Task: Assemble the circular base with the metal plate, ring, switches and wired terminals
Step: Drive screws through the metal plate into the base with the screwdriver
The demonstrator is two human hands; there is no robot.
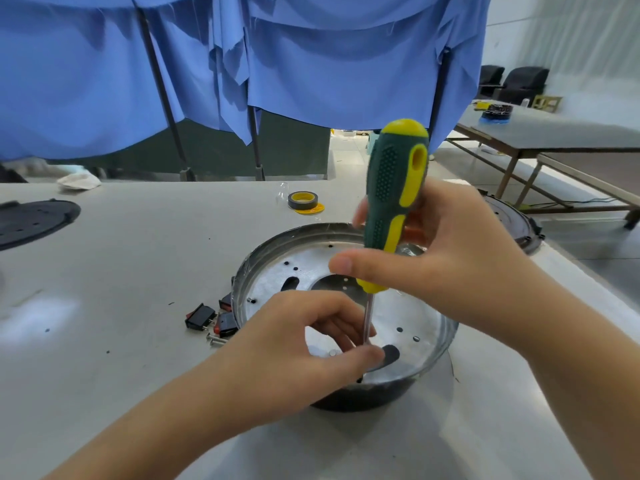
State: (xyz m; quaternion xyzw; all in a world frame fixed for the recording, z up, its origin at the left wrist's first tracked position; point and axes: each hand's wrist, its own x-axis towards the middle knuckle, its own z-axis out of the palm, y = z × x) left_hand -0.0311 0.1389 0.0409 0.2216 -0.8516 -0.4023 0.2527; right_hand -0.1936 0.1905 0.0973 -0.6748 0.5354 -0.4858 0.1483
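Nearest, the left hand (304,344) pinches the lower shaft of the screwdriver (393,209), steadying its tip, hidden behind the fingers, on the metal plate (408,317) inside the circular base (363,400). Just above, the right hand (446,258) grips the green-and-yellow handle. The tool's long axis stands near upright, tip down, handle tilted slightly rightward. Rocker switches (209,318) lie just left of the left hand.

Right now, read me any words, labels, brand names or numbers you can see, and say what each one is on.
No text can be read.
Screwdriver: green and yellow handle, no visible lettering.
Tape roll: the yellow core may carry print, too blurred to read.
Black switches: any markings are too small to tell.
Metal plate: only holes, no stamps visible.
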